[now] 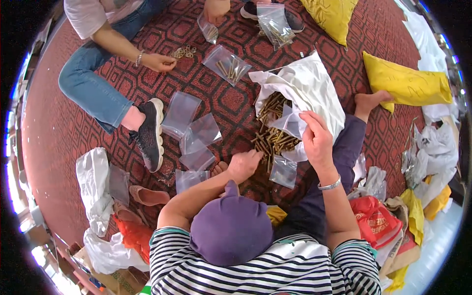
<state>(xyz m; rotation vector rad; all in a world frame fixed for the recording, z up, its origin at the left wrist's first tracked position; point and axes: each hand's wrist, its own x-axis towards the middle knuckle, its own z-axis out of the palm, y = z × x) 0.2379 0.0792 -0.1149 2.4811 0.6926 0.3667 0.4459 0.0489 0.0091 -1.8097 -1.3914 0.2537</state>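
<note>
My right hand (317, 140) is raised over the spilled hardware, thumb and fingers pinching the edge of a small clear plastic bag (291, 123). Beneath it lies a heap of long brass-coloured bolts (278, 140), spilling from the mouth of a large white sack (319, 81). My left hand (244, 166) is at the heap's left edge with its fingers curled together; what they hold, if anything, is hidden. Close by, another clear bag (283, 172) lies at the near side of the bolts.
Opposite, a person's hand (160, 63) touches small metal rings (184, 51); their other hand (215, 11) holds a bag of hardware. Filled bags (227, 65) and flat clear bags (200, 132) lie on the patterned red carpet (231, 98). Yellow sacks (408, 81) lie right.
</note>
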